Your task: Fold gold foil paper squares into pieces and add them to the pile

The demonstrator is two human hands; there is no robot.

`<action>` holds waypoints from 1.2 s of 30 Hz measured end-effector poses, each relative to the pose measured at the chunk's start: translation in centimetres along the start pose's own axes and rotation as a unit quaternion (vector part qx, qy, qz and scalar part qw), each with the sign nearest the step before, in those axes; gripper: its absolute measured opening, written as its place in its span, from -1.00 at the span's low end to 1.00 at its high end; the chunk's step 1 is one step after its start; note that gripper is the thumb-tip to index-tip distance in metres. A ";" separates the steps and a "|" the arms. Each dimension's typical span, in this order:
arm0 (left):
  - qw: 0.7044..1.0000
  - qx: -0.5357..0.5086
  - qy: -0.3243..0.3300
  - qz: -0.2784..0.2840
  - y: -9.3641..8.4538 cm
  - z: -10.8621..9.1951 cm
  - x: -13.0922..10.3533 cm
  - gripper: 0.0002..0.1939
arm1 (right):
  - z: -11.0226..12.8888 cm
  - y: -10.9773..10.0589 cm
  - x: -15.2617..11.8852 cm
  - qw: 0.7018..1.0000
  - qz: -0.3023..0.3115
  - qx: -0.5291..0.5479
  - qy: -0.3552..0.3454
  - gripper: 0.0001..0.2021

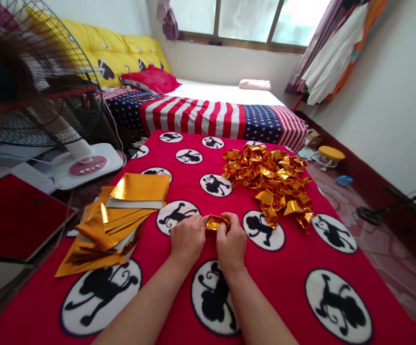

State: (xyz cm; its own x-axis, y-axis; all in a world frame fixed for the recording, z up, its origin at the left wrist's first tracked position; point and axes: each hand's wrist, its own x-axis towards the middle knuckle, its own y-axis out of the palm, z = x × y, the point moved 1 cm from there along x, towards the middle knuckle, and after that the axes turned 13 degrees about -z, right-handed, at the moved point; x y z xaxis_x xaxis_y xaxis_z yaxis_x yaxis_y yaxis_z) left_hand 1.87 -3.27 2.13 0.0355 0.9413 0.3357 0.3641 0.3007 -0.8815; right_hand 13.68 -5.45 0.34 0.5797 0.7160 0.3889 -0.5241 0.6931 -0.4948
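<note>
Between my two hands is a small folded piece of gold foil paper (215, 222), over the middle of the red cloth. My left hand (188, 237) grips its left end, with the fingers closed. At the other end, the thumb and fingers of my right hand (231, 242) pinch the paper. To the left lies a loose stack of flat gold foil sheets (139, 187), some showing a pale underside. A heap of folded gold foil pieces (265, 167) lies on the far right of the cloth.
The red cloth (283, 297) with monkey circles covers the table. A fan (86, 163) stands at the left beside a dark red panel (17, 215). Beyond the table is a bed with a flag-patterned cover (208, 115). A yellow stool (332, 153) stands on the floor at right.
</note>
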 end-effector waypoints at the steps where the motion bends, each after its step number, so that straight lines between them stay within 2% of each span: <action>1: 1.000 0.000 0.002 -0.001 0.0 0.0 0.0 -0.55 | 0.0 0.0 0.0 1.000 -0.001 0.012 -0.002 -0.77; 6: 1.000 -0.013 0.000 -0.011 0.0 0.1 0.0 -0.56 | 0.2 0.0 -0.2 1.000 -0.001 0.009 -0.007 -0.73; 13: 0.998 -0.011 -0.054 0.000 -0.3 0.1 0.4 -0.53 | 0.1 0.1 -0.4 1.000 0.007 0.004 -0.021 -0.71; 19: 0.999 -0.027 -0.042 -0.010 -0.2 0.3 0.2 -0.58 | 0.2 0.0 -0.3 1.000 0.000 0.001 -0.016 -0.67; 25: 0.999 0.000 -0.045 -0.021 -0.1 0.1 0.2 -0.55 | 0.1 0.1 -0.5 0.999 -0.010 -0.002 -0.036 -0.68; 36: 1.000 0.017 0.014 -0.015 0.3 0.2 0.1 -0.55 | 0.2 -0.2 -0.6 0.996 -0.015 0.056 -0.061 -0.70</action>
State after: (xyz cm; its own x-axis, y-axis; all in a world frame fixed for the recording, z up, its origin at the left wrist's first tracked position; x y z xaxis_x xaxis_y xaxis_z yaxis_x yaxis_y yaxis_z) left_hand 1.81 -3.04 1.82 0.0510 0.9274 0.3706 0.3331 0.3341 -0.8817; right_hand 13.29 -5.96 0.40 0.5185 0.6956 0.4973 -0.5781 0.7137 -0.3956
